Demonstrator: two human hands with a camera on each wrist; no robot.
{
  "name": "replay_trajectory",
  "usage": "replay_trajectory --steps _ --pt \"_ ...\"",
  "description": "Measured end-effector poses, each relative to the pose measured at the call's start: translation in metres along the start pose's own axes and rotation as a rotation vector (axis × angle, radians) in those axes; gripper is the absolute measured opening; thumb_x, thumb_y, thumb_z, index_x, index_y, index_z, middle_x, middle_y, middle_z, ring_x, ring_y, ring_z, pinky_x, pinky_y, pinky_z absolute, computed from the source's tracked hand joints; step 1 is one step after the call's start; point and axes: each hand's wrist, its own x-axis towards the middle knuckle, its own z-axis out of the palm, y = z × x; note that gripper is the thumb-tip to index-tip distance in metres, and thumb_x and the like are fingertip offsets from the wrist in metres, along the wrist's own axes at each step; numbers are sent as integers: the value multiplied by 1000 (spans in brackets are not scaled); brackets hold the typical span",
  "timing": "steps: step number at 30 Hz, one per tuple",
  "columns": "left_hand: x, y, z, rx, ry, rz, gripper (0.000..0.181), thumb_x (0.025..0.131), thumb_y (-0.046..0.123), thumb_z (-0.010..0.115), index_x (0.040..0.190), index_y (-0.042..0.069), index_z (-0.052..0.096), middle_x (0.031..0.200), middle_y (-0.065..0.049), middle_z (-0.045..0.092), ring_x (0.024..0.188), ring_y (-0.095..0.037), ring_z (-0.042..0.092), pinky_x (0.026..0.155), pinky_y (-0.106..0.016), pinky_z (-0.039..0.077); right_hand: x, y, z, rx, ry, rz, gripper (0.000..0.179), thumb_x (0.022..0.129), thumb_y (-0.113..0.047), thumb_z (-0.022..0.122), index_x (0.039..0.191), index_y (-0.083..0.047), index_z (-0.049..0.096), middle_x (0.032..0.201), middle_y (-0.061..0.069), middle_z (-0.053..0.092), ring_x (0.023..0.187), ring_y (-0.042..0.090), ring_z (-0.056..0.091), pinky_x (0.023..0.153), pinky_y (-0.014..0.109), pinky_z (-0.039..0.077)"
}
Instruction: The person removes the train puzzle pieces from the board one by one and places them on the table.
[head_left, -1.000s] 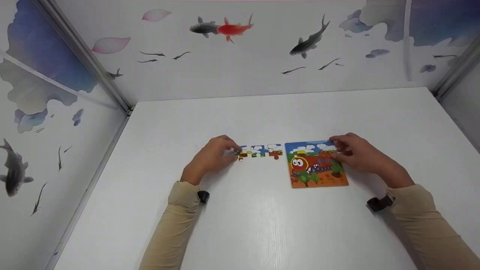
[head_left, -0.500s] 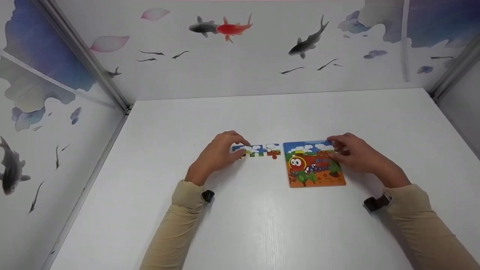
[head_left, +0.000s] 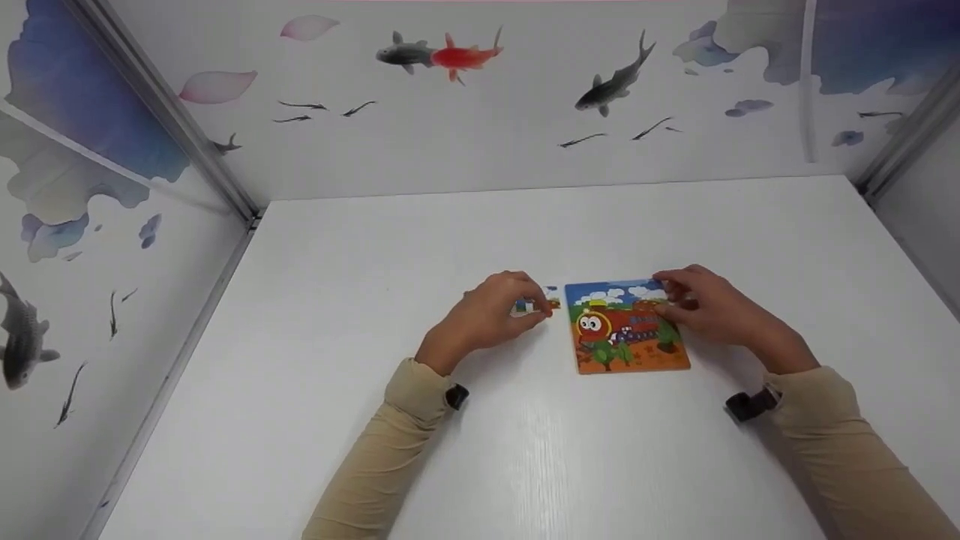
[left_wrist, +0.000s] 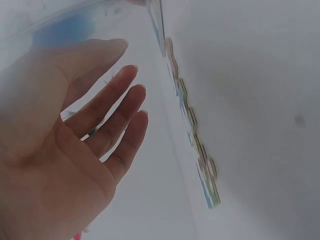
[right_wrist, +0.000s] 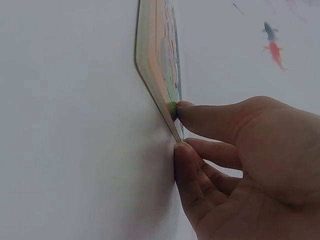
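Along the row of puzzle pieces (left_wrist: 194,121), my left hand (head_left: 487,311) has moved rightward since the earlier frame, from the row's outer end to the end beside the puzzle board (head_left: 630,330). Its fingers (left_wrist: 107,94) are loose and slightly bent, grasping nothing; the wrist view shows the pieces beyond the fingertips, apart from them. From above, thumb and index finger are at the row's inner end, and the hand hides most of the rest. I take this as my attention passing from the outer pieces to those nearest the board, with the row left lying in place. To the right of those fingers, my right hand (head_left: 712,311) has stayed put, pinching the board's upper right corner, thumb on its face; the board spreads leftward and nearer to me from that pinch. Around both hands is the white counter (head_left: 600,457); well beyond my fingertips, painted fish (head_left: 466,58) mark the wall (head_left: 517,127).
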Motion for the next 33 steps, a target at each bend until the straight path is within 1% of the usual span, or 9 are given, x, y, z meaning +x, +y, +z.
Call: replay_trajectory --steps 6,12,17,24,28,33 --pt "16 15 15 22 -38 45 19 105 22 74 120 14 82 120 -2 76 114 -21 71 103 -32 58 0 -2 -1 12 -7 10 60 108 -25 69 159 -1 49 135 23 56 130 46 58 112 64 52" --pt "30 26 30 26 -74 83 22 104 22 74 124 14 81 121 2 79 117 -17 69 106 -30 55 1 -4 -1 6 -9 11 58 108 -23 69 158 -2 49 135 22 57 131 45 58 112 63 52" --pt "40 32 42 31 -111 72 23 105 24 73 125 17 81 122 5 79 115 -12 65 105 -27 54 1 -3 0 -8 1 6 56 108 -23 68 158 -3 50 134 21 57 130 44 59 112 62 53" --pt "48 41 51 72 -90 54 21 105 25 74 123 16 81 116 4 74 108 -11 62 104 -26 54 0 -1 1 -7 33 -47 50 108 -17 67 154 -1 55 128 21 59 125 41 62 109 61 55" --pt "52 44 54 95 -94 57 23 105 24 74 126 17 80 119 4 73 109 -11 62 105 -26 54 -1 -1 0 -12 31 -51 49 109 -17 66 154 -1 55 128 20 59 125 40 62 110 62 55" --pt "58 51 58 108 -117 56 28 105 26 73 131 18 79 124 4 71 112 -9 61 106 -23 53 -1 -1 0 -11 31 -60 49 109 -15 65 154 0 54 129 21 60 124 40 62 109 62 55"
